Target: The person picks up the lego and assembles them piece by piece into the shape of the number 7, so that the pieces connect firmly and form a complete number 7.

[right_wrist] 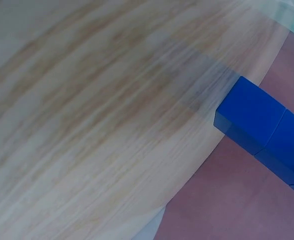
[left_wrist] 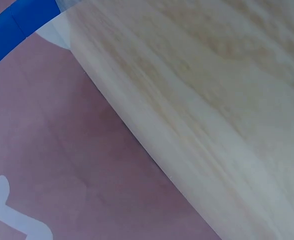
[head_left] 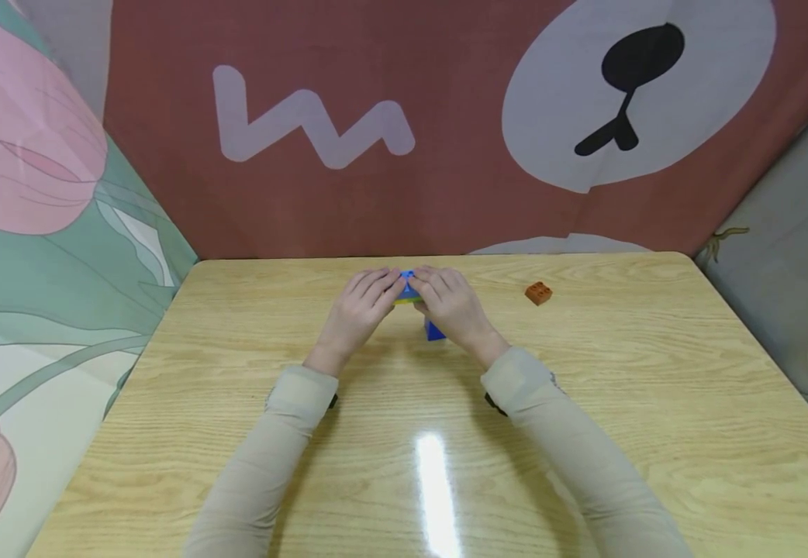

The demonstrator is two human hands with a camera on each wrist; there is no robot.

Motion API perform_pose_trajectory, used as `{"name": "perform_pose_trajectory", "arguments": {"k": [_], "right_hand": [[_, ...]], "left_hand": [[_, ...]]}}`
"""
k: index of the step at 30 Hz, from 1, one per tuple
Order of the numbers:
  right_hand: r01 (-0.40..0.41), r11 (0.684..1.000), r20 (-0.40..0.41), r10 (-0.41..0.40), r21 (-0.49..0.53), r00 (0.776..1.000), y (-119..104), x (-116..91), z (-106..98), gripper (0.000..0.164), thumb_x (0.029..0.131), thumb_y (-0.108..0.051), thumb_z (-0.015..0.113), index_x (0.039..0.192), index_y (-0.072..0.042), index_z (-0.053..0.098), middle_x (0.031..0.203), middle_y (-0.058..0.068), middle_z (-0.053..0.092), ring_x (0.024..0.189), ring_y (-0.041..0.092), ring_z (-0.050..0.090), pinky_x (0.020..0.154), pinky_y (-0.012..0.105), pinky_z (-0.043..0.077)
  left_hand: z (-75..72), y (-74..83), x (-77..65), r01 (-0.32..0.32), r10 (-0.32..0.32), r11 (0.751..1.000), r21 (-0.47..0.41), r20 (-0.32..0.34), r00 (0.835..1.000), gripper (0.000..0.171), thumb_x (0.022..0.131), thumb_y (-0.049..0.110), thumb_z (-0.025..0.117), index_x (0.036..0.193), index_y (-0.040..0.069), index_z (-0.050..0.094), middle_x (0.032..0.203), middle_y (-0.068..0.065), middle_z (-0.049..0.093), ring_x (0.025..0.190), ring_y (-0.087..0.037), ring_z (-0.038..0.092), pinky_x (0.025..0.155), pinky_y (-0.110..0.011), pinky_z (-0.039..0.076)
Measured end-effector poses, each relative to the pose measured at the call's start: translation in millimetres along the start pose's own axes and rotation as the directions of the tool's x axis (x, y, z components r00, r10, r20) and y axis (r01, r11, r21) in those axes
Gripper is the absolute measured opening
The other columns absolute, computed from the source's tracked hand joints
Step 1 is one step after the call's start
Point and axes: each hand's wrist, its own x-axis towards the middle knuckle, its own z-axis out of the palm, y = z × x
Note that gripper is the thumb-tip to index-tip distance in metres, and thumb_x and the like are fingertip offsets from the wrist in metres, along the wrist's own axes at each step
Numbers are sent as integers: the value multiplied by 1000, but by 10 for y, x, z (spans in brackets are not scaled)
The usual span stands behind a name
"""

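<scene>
Near the far side of the table, both hands meet over a stack of toy bricks. The left hand point(head_left: 358, 314) holds the left end of a blue toy brick point(head_left: 408, 288), its fingers laid over the top. On the other end, the right hand point(head_left: 456, 310) grips the same brick. A thin yellow strip shows along its lower edge. Below the right hand stands a blue brick column point(head_left: 435, 332), partly hidden by that hand; its stacked blue bricks point(right_wrist: 252, 117) also show in the right wrist view. Blue bricks point(left_wrist: 24, 22) cross the left wrist view's upper corner. Neither wrist view shows fingers.
An orange-brown brick point(head_left: 538, 292) lies on the wooden table point(head_left: 236, 434), right of the hands. Just behind the table's far edge hangs a reddish-brown printed cloth point(head_left: 348, 209). A printed flower cloth point(head_left: 41, 271) hangs at the left.
</scene>
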Motion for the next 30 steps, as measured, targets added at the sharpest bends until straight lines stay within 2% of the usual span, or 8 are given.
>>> {"name": "perform_pose_trajectory", "arguments": {"k": [11,21,30], "right_hand": [[13,1000,-13,-14,-17,1000,-9,-11,6,60,59,-24,90,104,-2,58,99,10,65,93,23,62,78,29,53],[12,1000,4,-12,-8,1000,-16,-12,-9,60,60,-21,90,106,-2,58,102,10,64,95,24,62,77,30,53],[20,999,-25,-21,-29,999,7,-24,-16,57,57,-24,91,102,-5,60,97,7,68,90,22,62,75,28,53]], "left_hand": [[-2,-10,-31,-13,13,1000,-12,-20,1000,25,91,12,62,114,4,65,112,-11,70,102,-26,67,93,-36,54],[16,-19,-33,-13,13,1000,-4,-45,999,32,82,9,71,114,6,66,110,-10,71,101,-25,67,93,-36,54],[27,-3,-26,-11,11,1000,-2,-50,999,27,85,11,67,111,7,67,109,-8,72,101,-23,68,94,-36,53]]}}
